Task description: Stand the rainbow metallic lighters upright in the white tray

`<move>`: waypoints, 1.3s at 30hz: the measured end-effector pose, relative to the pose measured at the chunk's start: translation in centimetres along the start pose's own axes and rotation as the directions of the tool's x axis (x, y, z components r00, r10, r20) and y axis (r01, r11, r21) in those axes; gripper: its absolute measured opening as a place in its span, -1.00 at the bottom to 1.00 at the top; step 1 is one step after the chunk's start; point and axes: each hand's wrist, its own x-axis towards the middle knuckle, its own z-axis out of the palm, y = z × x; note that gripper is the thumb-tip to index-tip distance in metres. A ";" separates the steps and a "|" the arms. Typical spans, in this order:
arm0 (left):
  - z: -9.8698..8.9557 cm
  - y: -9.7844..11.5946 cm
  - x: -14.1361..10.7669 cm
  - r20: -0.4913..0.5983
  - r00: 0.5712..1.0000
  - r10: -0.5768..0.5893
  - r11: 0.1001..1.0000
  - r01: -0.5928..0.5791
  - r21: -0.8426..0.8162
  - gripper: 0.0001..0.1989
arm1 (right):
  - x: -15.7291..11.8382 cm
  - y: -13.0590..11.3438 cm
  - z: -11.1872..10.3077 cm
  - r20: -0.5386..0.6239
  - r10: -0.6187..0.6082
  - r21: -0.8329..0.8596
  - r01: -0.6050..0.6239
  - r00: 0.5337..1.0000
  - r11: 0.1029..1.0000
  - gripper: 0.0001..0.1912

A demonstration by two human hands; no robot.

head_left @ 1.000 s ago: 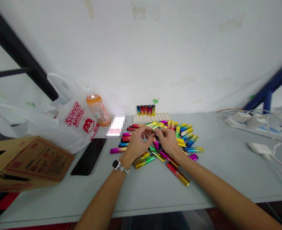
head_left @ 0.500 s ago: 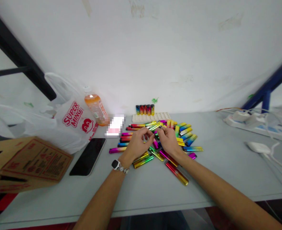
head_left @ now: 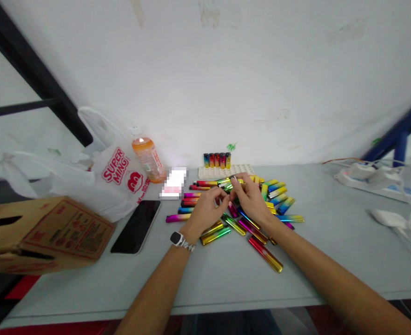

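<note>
Several shiny coloured lighters [head_left: 265, 254] lie spread over the grey table, around and under both hands. My left hand [head_left: 210, 207] is over the left part of the pile, its thumb and fingers curled together; what sits between the fingertips is too small to make out. Close beside it, my right hand [head_left: 250, 197] has bent fingers around the dark end of a lighter. Behind the hands is a white studded tray [head_left: 243, 170], with several lighters [head_left: 217, 160] standing upright in a row at its left part.
To the left are a black phone [head_left: 136, 227], a cardboard box [head_left: 66, 228], a white plastic bag [head_left: 104, 186], an orange drink bottle [head_left: 149, 158] and a pixelated bright object [head_left: 174, 182]. A power strip [head_left: 369, 181] and a white charger [head_left: 388, 217] with cables are at the right.
The whole view has shifted, so things appear slightly further right. My right hand has turned a little and its fingers have spread more around the lighter's end.
</note>
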 end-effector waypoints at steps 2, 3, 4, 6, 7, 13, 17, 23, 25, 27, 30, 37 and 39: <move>-0.1 -0.2 -0.1 -0.001 1.000 -0.012 1.000 0.013 0.018 -0.84 | 1.0 -0.1 -0.2 -0.002 -0.116 -0.035 0.116 0.993 0.993 -0.69; -0.1 -0.4 -0.1 -0.001 1.000 -0.019 0.999 0.019 0.028 -0.84 | 1.6 -0.1 -0.3 -0.013 -0.170 -0.066 0.169 0.985 0.983 -0.72; -0.2 -0.5 -0.1 0.001 1.000 -0.025 0.999 0.025 0.041 -0.84 | 2.3 -0.2 -0.2 -0.017 -0.206 -0.096 0.203 0.978 0.974 -0.74; -0.4 -0.6 -0.2 0.008 0.999 -0.032 0.997 0.032 0.069 -0.83 | 4.1 -0.3 0.1 0.012 -0.208 -0.128 0.208 0.978 0.970 -0.75; -0.5 -0.7 -0.3 0.013 0.999 -0.035 0.996 0.034 0.082 -0.82 | 5.0 -0.4 0.4 0.049 -0.187 -0.129 0.192 0.981 0.973 -0.74; -1.2 -0.8 -0.4 0.046 0.998 -0.053 0.993 0.048 0.106 -0.80 | 11.6 -1.0 3.7 0.180 -0.274 -0.169 0.305 0.945 0.937 -0.73; -1.4 -1.2 -0.4 0.046 0.997 -0.057 0.991 0.051 0.124 -0.79 | 15.1 -0.5 5.8 0.235 -0.308 -0.318 0.373 0.922 0.872 -0.85; -1.2 -1.9 -0.4 0.058 0.996 -0.062 0.990 0.054 0.133 -0.77 | 17.3 0.8 7.6 0.324 -0.310 -0.474 0.436 0.894 0.765 -0.92; -1.0 -2.0 -0.4 0.070 0.996 -0.052 0.990 0.042 0.135 -0.76 | 17.5 1.0 7.8 0.330 -0.305 -0.480 0.437 0.893 0.761 -0.91; -0.9 -2.0 -0.4 0.079 0.996 -0.043 0.990 0.032 0.135 -0.76 | 17.8 1.0 7.8 0.336 -0.301 -0.475 0.436 0.893 0.764 -0.91; -0.9 -1.9 -0.4 0.081 0.996 -0.041 0.990 0.029 0.136 -0.77 | 18.2 0.6 7.8 0.372 -0.288 -0.467 0.446 0.883 0.764 -0.90; -0.9 -1.9 -0.4 0.074 0.996 -0.048 0.993 0.040 0.110 -0.76 | 18.5 1.0 7.7 0.330 -0.279 -0.419 0.405 0.902 0.813 -0.90; -0.9 -2.0 -0.4 0.076 0.996 -0.045 0.993 0.037 0.110 -0.75 | 18.5 1.4 7.8 0.310 -0.287 -0.400 0.398 0.906 0.826 -0.89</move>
